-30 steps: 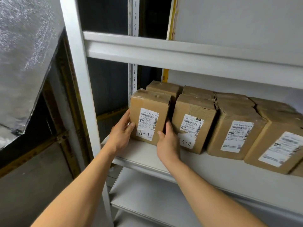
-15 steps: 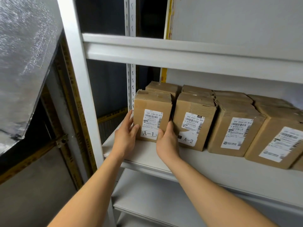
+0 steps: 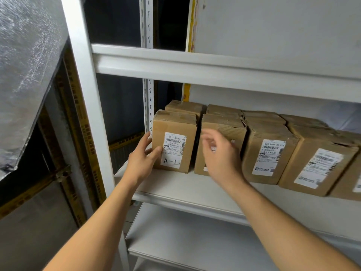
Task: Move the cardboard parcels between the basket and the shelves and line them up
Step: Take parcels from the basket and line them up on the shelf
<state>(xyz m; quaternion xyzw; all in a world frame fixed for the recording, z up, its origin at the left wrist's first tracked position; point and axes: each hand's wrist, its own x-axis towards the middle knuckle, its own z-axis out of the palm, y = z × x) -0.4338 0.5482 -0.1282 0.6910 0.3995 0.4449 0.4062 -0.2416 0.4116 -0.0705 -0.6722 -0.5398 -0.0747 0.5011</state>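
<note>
Several brown cardboard parcels with white labels stand in two rows on the middle shelf (image 3: 175, 190). The leftmost front parcel, marked A-1 (image 3: 175, 126), stands upright. My left hand (image 3: 141, 159) rests on its left side, thumb on the front by the label. To its right, the second parcel (image 3: 230, 126) is partly hidden by my right hand (image 3: 220, 153), which hovers blurred in front of it with fingers spread and nothing in them. Further right stand a third parcel (image 3: 269, 153) and a fourth parcel (image 3: 316, 167). No basket is in view.
A white upright post (image 3: 88, 114) frames the shelving on the left. The upper shelf beam (image 3: 214, 69) hangs above the parcels. A lower shelf (image 3: 195, 245) lies beneath. Silver foil sheeting (image 3: 25, 65) hangs at the far left.
My right hand has left the A-1 parcel and moved right, in front of the second parcel. My left hand stays on the A-1 parcel, which now stands straighter.
</note>
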